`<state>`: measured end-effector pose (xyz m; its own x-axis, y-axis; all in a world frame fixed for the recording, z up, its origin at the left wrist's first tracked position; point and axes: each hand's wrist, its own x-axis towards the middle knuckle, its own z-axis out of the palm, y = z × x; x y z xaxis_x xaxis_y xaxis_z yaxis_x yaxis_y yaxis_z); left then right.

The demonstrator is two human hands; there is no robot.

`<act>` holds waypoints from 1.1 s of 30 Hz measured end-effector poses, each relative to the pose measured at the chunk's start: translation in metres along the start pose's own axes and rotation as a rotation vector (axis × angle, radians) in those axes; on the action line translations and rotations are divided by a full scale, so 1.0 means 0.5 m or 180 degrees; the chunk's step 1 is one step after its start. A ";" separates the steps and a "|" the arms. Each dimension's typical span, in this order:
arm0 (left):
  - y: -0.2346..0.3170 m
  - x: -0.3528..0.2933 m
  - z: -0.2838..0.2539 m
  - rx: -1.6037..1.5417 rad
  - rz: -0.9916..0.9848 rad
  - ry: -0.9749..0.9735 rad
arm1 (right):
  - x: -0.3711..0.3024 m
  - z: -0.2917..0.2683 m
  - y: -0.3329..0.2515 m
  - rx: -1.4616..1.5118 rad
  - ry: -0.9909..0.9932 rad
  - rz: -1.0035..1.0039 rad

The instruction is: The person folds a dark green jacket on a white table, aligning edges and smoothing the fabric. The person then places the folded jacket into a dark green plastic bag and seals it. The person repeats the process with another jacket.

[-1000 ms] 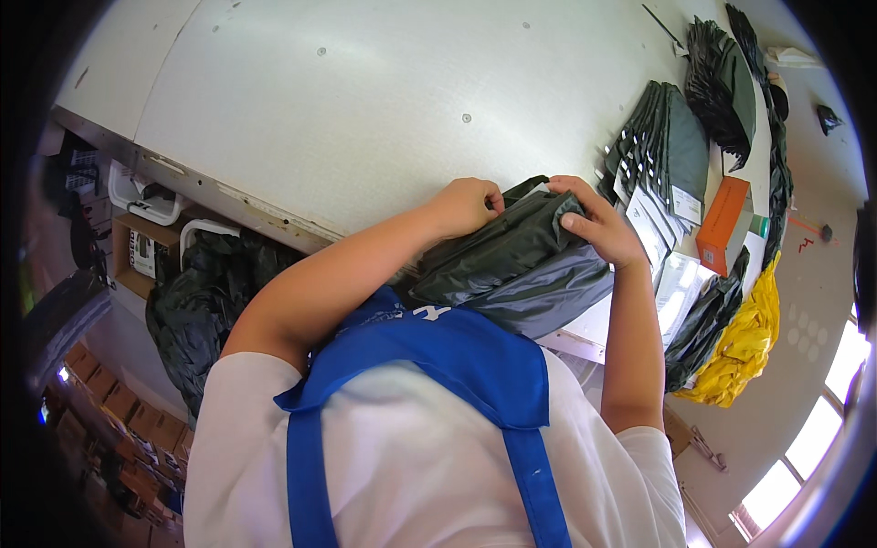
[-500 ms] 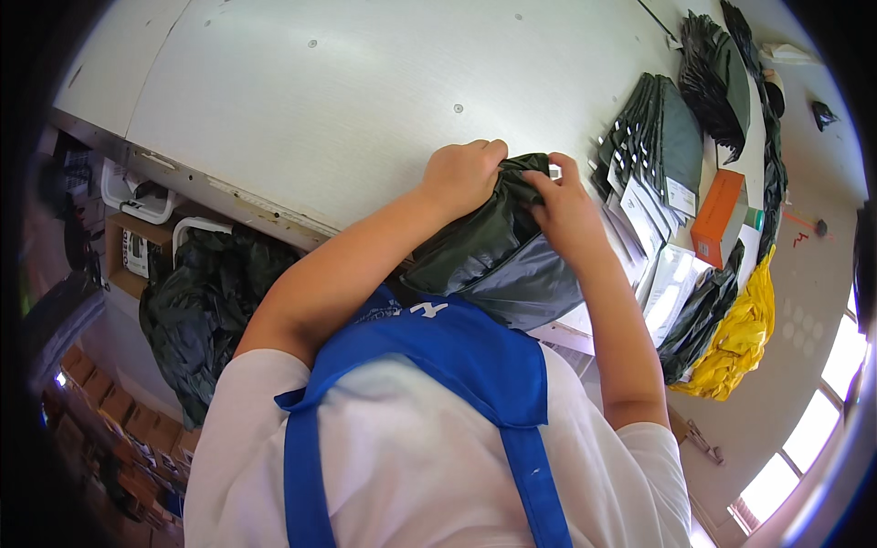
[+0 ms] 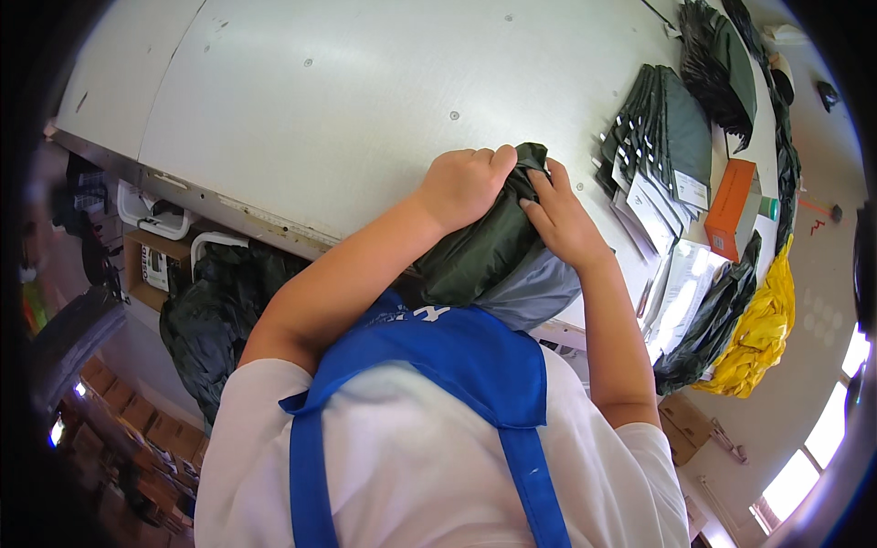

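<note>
At the near edge of the white table, both hands hold a thin, dark green fabric piece (image 3: 484,247) with a grey side (image 3: 534,290). I cannot tell from its folds what it is. My left hand (image 3: 466,187) is closed in a fist around its left upper edge, thumb against the bunched top. On the opposite side, the fingers of my right hand (image 3: 562,215) pinch the cloth near the same top end. A small fold pokes up between the two hands. The lower part drapes toward my blue apron (image 3: 425,365).
The white table (image 3: 320,119) has several screw heads. To the right lie a fanned stack of dark green pouches (image 3: 671,128) with white labels, an orange box (image 3: 733,210), black bundles (image 3: 717,73) and yellow plastic (image 3: 754,329). Black plastic (image 3: 224,301) hangs beside a carton at left.
The bunched top of the green fabric now rises higher between my hands, and more of its green side shows. My right fingers have shifted slightly down along it. The whole view has tilted a little.
</note>
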<state>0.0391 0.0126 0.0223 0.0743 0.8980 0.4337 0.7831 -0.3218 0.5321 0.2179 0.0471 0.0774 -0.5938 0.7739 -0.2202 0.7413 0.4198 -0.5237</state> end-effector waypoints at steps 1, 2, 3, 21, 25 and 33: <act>0.000 0.001 0.000 -0.0034 0.0035 -0.0003 | 0.006 0.000 -0.004 -0.0114 0.0047 0.0059; 0.001 0.003 0.001 -0.0068 0.0069 -0.0007 | 0.013 0.002 -0.007 -0.0228 0.0093 0.0119; 0.003 0.008 0.004 0.0043 0.0096 -0.0049 | 0.026 0.014 -0.003 -0.0493 0.0173 0.0225; 0.048 0.011 -0.030 -0.0554 0.0100 -0.0338 | 0.101 0.054 0.084 0.0707 0.0408 0.0724; 0.000 -0.047 -0.038 -0.0111 -0.0527 -0.0798 | 0.065 0.108 0.097 -0.0177 0.1072 0.0499; -0.020 -0.144 -0.083 -0.2120 -0.4095 -0.2887 | 0.026 0.090 0.070 0.0021 0.1207 -0.0369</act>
<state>0.0005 -0.0613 0.0157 0.1336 0.4533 -0.8813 0.2581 0.8427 0.4726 0.2220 0.0505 0.0189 -0.5147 0.8424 0.1596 0.6734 0.5124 -0.5329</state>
